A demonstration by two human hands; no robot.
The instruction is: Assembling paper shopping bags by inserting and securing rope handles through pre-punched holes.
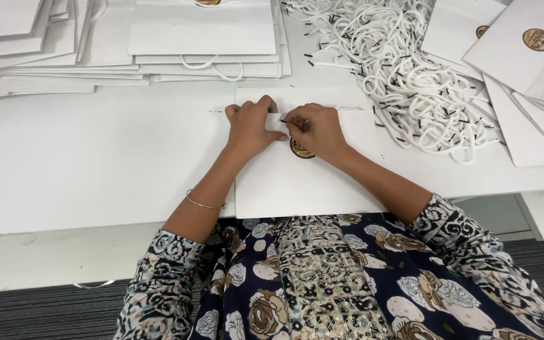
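A flat white paper bag [297, 182] with a round gold emblem [300, 150] lies on the white table in front of me. My left hand [250, 126] presses down on the bag's top edge, fingers curled over the rim. My right hand [316, 129] pinches the black-tipped end of a white cord [283, 119] at that same edge, right beside my left fingers. Another black cord tip [215, 111] pokes out to the left of my left hand. Most of the cord is hidden under my hands.
A heap of white cord handles with black tips [398, 63] lies at the back right. Stacks of flat white bags [203, 38] fill the back and back left; more emblem bags [524, 56] sit at the right. The table's front edge [96, 226] runs near my lap.
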